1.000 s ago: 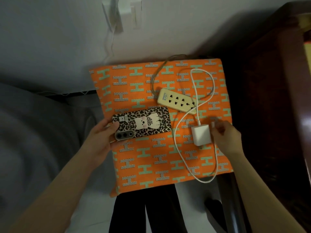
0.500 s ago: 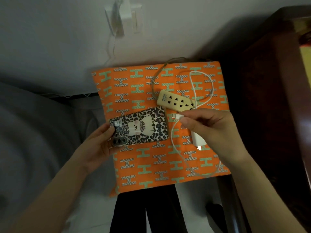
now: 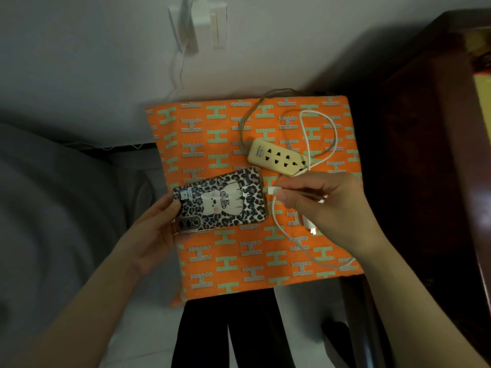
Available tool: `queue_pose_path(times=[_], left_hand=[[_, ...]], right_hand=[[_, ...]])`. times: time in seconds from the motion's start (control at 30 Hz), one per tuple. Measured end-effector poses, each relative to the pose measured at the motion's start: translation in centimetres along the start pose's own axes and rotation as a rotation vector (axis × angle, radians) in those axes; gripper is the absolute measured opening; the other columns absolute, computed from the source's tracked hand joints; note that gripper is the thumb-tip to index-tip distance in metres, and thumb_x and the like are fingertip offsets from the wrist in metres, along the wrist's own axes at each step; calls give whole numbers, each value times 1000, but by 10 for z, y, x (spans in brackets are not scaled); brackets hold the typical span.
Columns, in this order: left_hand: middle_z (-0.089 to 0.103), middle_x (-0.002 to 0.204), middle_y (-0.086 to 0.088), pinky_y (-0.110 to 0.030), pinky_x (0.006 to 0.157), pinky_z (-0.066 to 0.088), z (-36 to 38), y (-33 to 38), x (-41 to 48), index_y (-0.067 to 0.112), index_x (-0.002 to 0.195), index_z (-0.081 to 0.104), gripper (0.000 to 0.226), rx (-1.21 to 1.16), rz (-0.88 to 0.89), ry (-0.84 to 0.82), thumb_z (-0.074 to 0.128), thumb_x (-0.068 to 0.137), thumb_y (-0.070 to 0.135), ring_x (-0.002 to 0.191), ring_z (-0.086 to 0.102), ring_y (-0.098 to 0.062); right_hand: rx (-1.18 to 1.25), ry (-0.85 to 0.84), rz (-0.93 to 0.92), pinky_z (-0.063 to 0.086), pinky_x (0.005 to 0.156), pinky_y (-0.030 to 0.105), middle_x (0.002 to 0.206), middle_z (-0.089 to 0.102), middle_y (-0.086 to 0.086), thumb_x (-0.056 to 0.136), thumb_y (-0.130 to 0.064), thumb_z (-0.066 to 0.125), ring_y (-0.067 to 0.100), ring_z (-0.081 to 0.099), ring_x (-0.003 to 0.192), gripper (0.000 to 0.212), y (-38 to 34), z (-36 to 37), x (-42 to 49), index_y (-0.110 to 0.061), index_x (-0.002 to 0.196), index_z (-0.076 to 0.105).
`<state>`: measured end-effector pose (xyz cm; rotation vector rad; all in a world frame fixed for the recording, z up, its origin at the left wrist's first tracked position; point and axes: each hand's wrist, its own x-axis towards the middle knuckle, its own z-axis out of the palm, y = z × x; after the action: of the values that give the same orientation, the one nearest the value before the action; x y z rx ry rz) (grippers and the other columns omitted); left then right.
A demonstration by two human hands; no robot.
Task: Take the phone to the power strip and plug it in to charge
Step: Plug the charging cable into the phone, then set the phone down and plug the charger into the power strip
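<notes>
The phone (image 3: 220,201), in a leopard-print case with a white cat, lies face down on the orange patterned cloth (image 3: 239,261). My left hand (image 3: 156,224) grips its camera end. My right hand (image 3: 324,200) pinches the white cable plug (image 3: 272,190), whose tip touches the phone's right end. The white cable (image 3: 279,224) loops across the cloth. The white charger brick (image 3: 309,224) lies mostly hidden under my right hand. The cream power strip (image 3: 279,156) lies just beyond, its sockets bare.
A wall outlet (image 3: 196,21) with a plug and thin wire sits on the wall above. Dark wooden furniture (image 3: 425,155) stands to the right. Grey bedding (image 3: 53,208) lies at left. Black legs (image 3: 225,335) show below the cloth.
My right hand left the charger brick, picked up the cable plug and carried it left to the phone's end. My left hand shifted the phone slightly and tilted it.
</notes>
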<state>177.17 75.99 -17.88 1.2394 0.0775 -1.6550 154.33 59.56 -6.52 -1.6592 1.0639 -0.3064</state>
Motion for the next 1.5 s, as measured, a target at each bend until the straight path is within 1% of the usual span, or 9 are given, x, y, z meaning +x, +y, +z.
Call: queue_pose_path(times=[0.27, 0.5, 0.73, 0.83, 0.93, 1.07, 1.3, 1.37, 1.5], left_hand=[[68, 112, -8, -35, 78, 57, 4, 1, -1, 13, 126, 56, 44, -50, -8, 27, 54, 83, 19, 91, 69, -21], [76, 92, -3, -27, 58, 59, 6, 3, -3, 17, 108, 65, 30, -87, 11, 45, 54, 81, 18, 78, 72, -16], [72, 100, -6, -29, 65, 61, 6, 3, -4, 11, 122, 57, 40, -5, 13, 48, 53, 83, 18, 82, 71, -19], [66, 116, -15, -36, 78, 58, 9, 6, -5, 9, 130, 51, 47, 117, 32, 53, 52, 84, 19, 99, 64, -30], [59, 129, -18, -43, 87, 54, 14, 9, -5, 13, 130, 51, 47, 200, 55, 55, 52, 84, 21, 113, 57, -37], [61, 128, -16, -48, 92, 53, 23, 15, -2, 15, 130, 51, 42, 289, 95, 14, 51, 88, 17, 113, 60, -33], [60, 128, -16, -47, 90, 53, 19, 26, 11, 14, 131, 51, 40, 368, -11, -21, 50, 91, 14, 113, 61, -33], [60, 127, -17, -46, 87, 56, 19, 39, 23, 14, 129, 53, 39, 474, -35, -51, 52, 90, 14, 109, 62, -34], [66, 116, -5, -38, 79, 58, 30, 61, 53, 19, 116, 61, 29, 835, -63, -143, 58, 88, 18, 104, 64, -26]], right_hand=[[-55, -10, 5, 55, 75, 23, 85, 73, -10, 79, -17, 73, 4, 69, 81, 13, 3, 0, 4, -17, 92, 76], [-33, 21, 1, 55, 75, 19, 83, 70, -17, 77, -17, 73, 0, 68, 79, 14, 1, -2, 2, -23, 90, 74], [-170, -40, 10, 56, 73, 27, 84, 74, -7, 78, -20, 74, 8, 70, 79, 12, 6, -5, 3, -17, 90, 76], [-244, -136, 125, 49, 65, 16, 70, 70, -15, 76, -24, 77, -3, 66, 68, 6, 14, -6, 8, -20, 81, 77], [-267, -160, 226, 46, 58, 19, 58, 66, -13, 74, -24, 78, -1, 63, 57, 7, 26, -4, 11, -24, 70, 73], [-212, -197, 321, 50, 64, 23, 62, 70, -10, 75, -18, 78, 1, 67, 62, 11, 43, 0, 2, -23, 67, 72], [130, -50, 368, 54, 67, 21, 71, 76, -2, 75, -13, 77, 10, 70, 68, 7, 70, 13, -19, -19, 79, 77], [49, -5, 348, 55, 69, 22, 76, 75, -7, 77, -19, 76, 3, 67, 70, 8, 79, 14, -18, -22, 84, 76], [-250, 362, 306, 45, 56, 19, 80, 64, -18, 79, -34, 72, 1, 62, 72, 15, 105, 3, -14, -31, 92, 65]])
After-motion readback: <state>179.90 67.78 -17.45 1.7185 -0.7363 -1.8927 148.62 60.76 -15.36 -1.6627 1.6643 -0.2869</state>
